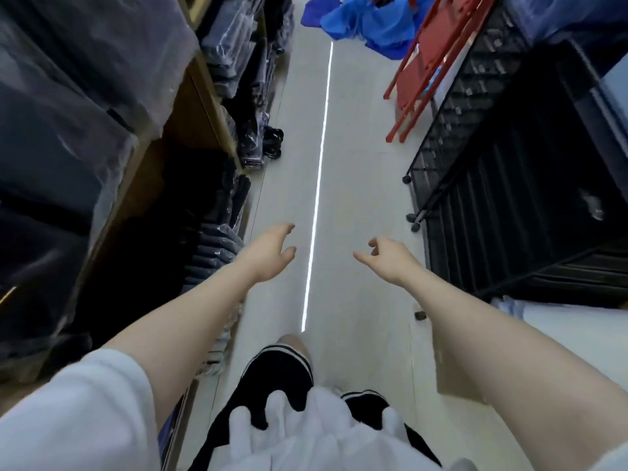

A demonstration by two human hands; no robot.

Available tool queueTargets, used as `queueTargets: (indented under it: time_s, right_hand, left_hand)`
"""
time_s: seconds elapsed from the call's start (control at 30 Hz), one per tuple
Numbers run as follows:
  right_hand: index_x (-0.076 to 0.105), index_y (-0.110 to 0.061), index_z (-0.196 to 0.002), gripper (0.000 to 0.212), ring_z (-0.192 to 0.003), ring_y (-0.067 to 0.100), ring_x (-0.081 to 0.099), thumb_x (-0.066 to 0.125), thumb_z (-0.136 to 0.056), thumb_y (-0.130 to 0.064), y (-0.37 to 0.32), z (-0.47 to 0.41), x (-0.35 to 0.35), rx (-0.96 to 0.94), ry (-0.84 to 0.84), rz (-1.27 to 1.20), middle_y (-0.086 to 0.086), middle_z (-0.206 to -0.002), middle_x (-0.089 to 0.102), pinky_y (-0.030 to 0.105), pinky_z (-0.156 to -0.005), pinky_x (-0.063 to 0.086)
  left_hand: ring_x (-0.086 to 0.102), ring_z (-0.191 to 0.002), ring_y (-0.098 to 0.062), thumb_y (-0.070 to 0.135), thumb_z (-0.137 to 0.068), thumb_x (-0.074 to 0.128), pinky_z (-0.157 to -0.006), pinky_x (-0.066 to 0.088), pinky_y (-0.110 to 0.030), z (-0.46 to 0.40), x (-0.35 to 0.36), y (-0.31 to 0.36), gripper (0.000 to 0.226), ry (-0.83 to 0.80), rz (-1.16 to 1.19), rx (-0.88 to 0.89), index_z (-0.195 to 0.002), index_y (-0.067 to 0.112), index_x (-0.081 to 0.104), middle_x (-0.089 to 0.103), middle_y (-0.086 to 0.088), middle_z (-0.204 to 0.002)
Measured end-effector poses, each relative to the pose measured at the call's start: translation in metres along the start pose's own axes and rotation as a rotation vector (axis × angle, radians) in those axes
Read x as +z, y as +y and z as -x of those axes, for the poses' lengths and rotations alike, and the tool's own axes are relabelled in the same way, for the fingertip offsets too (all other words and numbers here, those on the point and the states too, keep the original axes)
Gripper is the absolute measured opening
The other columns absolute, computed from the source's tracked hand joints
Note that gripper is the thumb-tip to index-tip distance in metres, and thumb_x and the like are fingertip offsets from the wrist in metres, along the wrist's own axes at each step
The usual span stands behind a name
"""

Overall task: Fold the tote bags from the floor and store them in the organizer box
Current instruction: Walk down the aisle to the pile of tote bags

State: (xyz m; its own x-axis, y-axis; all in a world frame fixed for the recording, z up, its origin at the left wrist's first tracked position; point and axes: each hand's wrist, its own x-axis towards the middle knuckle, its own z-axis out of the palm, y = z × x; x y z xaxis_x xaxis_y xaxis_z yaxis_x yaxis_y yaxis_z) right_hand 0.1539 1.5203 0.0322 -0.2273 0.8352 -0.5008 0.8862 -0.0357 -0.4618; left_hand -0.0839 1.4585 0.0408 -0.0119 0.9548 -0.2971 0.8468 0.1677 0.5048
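A bare strip of floor (pixel 356 185) runs straight ahead of me, with a thin bright line down its middle, and my left hand (pixel 268 249) and right hand (pixel 390 258) hang over it, loosely curled and holding nothing. On my left, wooden shelves (pixel 204 93) stacked with plastic-wrapped dark clothes (pixel 238 56) wall the aisle. On my right a black wire rack (pixel 482 158) crowds the floor, with red folding chairs (pixel 428 62) leaning against it. Far ahead, a heap of blue tote bags (pixel 367 22) blocks the end of the aisle.
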Motion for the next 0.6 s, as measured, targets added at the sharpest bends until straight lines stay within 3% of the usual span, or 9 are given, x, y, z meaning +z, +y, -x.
queueTargets:
  time_s: [0.23, 0.6]
  right_hand:
    - [0.042, -0.006, -0.137, 0.064, -0.118, 0.026, 0.052, 0.051, -0.091, -0.050, -0.033, -0.167, -0.067, -0.058, -0.035, 0.068, 0.011, -0.130, 0.055, 0.032, -0.093, 0.041]
    - [0.044, -0.011, -0.135, 0.061, -0.115, 0.023, 0.053, 0.051, -0.090, -0.051, -0.100, -0.403, -0.225, -0.019, 0.027, 0.030, 0.007, -0.128, 0.056, 0.031, -0.088, 0.041]
  left_hand:
    - [0.043, -0.127, -0.023, 0.021, -0.094, 0.049, -0.105, 0.032, -0.031, -0.167, -0.056, -0.029, 0.053, 0.115, 0.035, -0.094, -0.143, 0.009, 0.033, 0.044, -0.007, -0.141]
    - [0.043, -0.129, -0.021, 0.022, -0.095, 0.048, -0.106, 0.034, -0.032, -0.444, -0.162, -0.005, 0.052, 0.000, 0.021, -0.027, -0.143, 0.009, 0.031, 0.041, -0.006, -0.144]
